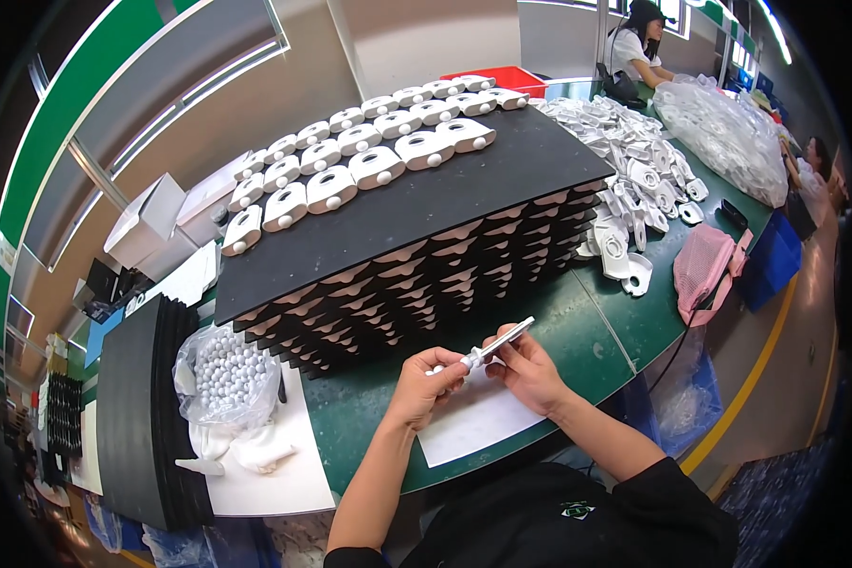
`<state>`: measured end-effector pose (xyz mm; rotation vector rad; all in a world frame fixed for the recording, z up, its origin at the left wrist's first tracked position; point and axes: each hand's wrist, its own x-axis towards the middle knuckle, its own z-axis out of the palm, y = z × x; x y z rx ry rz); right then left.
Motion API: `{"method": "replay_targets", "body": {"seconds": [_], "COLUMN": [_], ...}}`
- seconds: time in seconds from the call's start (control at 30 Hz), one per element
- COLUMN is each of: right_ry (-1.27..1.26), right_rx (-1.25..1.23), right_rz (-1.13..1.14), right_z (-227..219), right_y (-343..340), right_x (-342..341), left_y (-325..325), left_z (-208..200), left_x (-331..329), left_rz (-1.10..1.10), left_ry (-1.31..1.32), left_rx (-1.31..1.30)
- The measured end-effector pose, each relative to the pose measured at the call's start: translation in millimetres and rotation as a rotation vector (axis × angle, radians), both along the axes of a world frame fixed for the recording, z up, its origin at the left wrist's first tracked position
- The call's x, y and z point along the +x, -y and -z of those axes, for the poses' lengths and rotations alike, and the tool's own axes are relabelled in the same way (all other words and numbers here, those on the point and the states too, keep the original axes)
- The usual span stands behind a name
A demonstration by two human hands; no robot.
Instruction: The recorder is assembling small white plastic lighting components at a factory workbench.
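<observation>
Above a white sheet [478, 417], my two hands meet at a white plastic part [507, 337], seen nearly edge-on. My right hand [532, 375] is closed round its right side, thumb and fingers pinching it. My left hand [424, 386] is closed with small white balls between its fingers; one white ball [469, 361] is pressed at the part's lower left end. Whether that ball is seated in the part cannot be made out. Beyond my hands stands a stack of black sheets [417, 232], with rows of white parts with balls [327, 185] on top and more between the layers.
A clear bag of white balls [227, 374] and white gloves [263, 449] lie to the left, beside upright black sheets [142, 407]. Loose white parts [625, 170], a pink mesh bag [705, 270] and a big plastic bag [724, 133] lie right. A co-worker [634, 52] sits far right.
</observation>
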<state>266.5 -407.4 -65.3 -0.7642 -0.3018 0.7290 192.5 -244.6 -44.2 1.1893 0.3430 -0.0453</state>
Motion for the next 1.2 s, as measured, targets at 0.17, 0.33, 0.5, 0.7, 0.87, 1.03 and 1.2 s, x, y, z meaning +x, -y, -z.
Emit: {"method": "replay_targets", "body": {"seconds": [0.17,0.33,0.5,0.7,0.87,1.03,1.2], "right_ry": [-0.008,0.024,0.006,0.216,0.2,0.306,0.236], "right_rx": [-0.005,-0.015,-0.06,-0.064,-0.151,-0.281,-0.389], "right_rz": [0.011,-0.021,-0.153,-0.189,-0.19,-0.221,-0.318], "right_z": [0.1,2.8,5.4,-9.8,-49.5,-59.7,-58.2], "right_y": [2.5,3.1,2.1,-2.3,-30.4,-48.7,-76.4], "right_x": [-1.4,-1.5,0.0,1.7,2.5,9.3,-9.6], "left_y": [1.2,1.2,-0.3,-3.3,-21.3,-64.3,-90.5], "left_z": [-2.6,-4.6,6.1,-3.7,-45.8,-55.2,-23.6], "left_x": [-0.8,-2.0,-4.0,-6.6,-44.1,-127.3,-193.3], "left_rz": [0.027,0.042,0.147,0.171,-0.081,-0.572,-0.608], "left_ry": [-0.008,-0.011,0.026,0.117,0.08,-0.088,-0.49], "left_rx": [-0.051,-0.087,0.169,0.062,0.186,1.118,1.615]}}
